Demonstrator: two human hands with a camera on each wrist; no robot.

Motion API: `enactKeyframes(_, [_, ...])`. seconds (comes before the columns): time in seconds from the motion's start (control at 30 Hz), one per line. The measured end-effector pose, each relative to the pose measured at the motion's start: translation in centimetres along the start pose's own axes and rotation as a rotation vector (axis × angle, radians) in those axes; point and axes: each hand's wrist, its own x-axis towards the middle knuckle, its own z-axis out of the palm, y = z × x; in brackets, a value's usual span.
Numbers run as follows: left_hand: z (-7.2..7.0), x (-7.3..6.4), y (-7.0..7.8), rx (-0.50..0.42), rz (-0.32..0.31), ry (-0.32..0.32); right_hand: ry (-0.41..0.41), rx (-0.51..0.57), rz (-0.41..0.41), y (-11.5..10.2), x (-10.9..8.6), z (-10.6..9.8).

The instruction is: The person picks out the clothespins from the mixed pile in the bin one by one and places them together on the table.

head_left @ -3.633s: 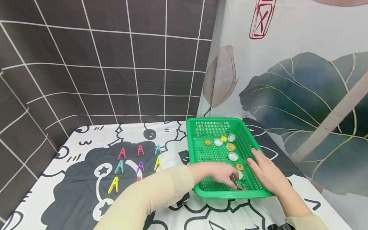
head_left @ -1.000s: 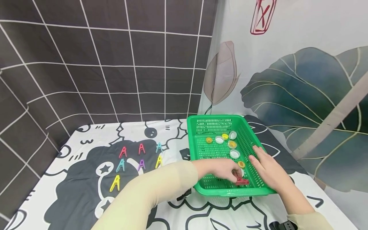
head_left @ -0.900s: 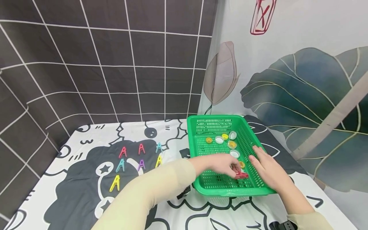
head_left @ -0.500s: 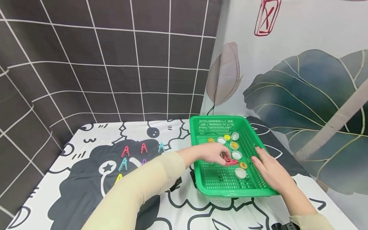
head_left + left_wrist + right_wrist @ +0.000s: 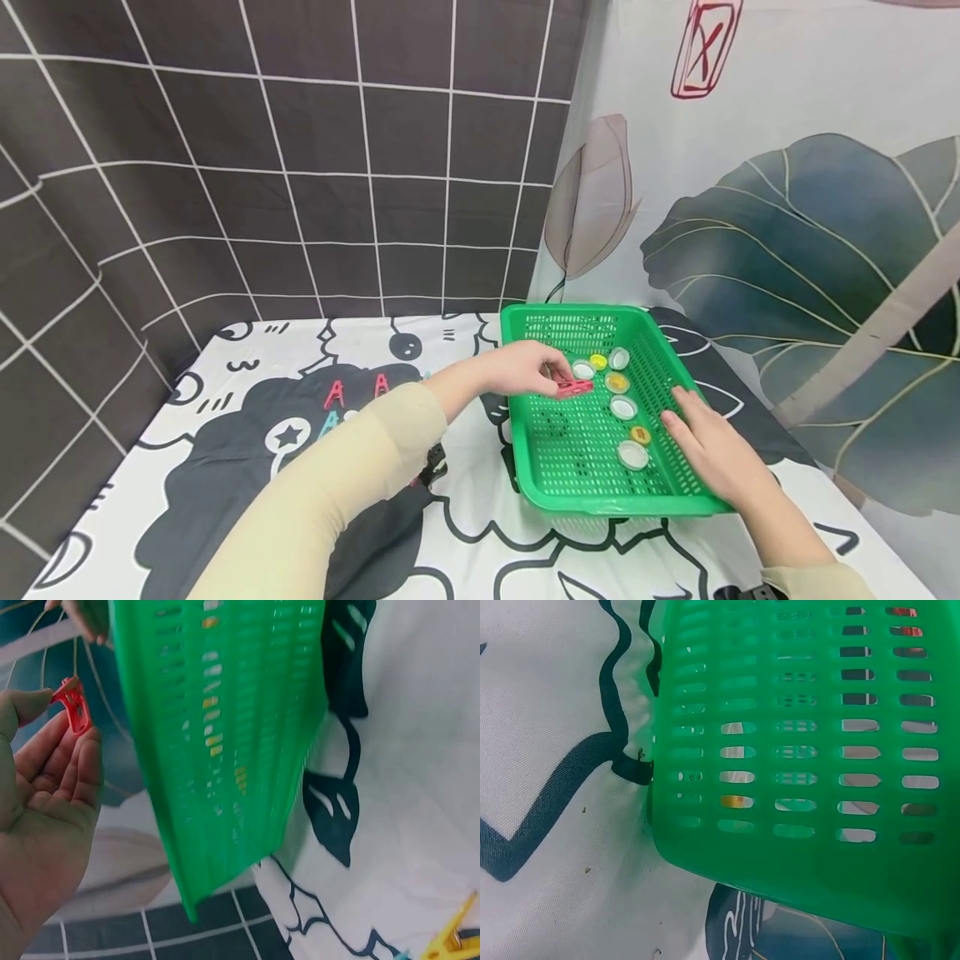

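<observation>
My left hand [image 5: 525,368] is over the left side of the green basket [image 5: 622,505], pinching a red clothespin [image 5: 573,388] between thumb and fingertips. From the left wrist view, the same clothespin [image 5: 73,705] shows at the tips of the fingers, raised above the basket's rim. My right hand [image 5: 708,446] rests on the basket's right rim with its fingers extended. Inside the basket lie several bottle caps, among them a white cap [image 5: 633,455] and a yellow cap [image 5: 641,435]. The right hand is out of sight in the right wrist view, where the basket's slotted wall [image 5: 795,802] fills most of the picture.
On the printed cloth [image 5: 480,475] left of the basket lie clothespins: a red one [image 5: 334,394], another red one [image 5: 382,384] and a teal one [image 5: 328,423]. My left sleeve [image 5: 337,492] covers others. A yellow clothespin [image 5: 454,937] shows in the left wrist view.
The left hand has picked up the red clothespin from the basket's near end and carried it up and leftward, uncovering the white cap. My right hand has stayed at the right rim.
</observation>
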Motion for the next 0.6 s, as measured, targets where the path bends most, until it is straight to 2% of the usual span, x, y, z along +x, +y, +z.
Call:
enactKeyframes(0.13, [-1.1, -1.2, -0.5, -0.054, -0.03, 0.042, -0.005, 0.0, 0.001, 0.1, 0.0, -0.1])
enactKeyframes(0.23, [-1.8, -1.9, -1.0, -0.049, -0.042, 0.074, -0.007, -0.002, 0.002, 0.1, 0.0, -0.1])
enactKeyframes(0.4, [-2.3, -3.0, -1.7, -0.047, -0.045, 0.122, 0.002, -0.003, 0.002, 0.2, 0.0, -0.1])
enactKeyframes(0.6, [-2.7, -5.4, -2.4, -0.11, -0.087, 0.178, -0.003, 0.005, 0.0, 0.2, 0.1, -0.1])
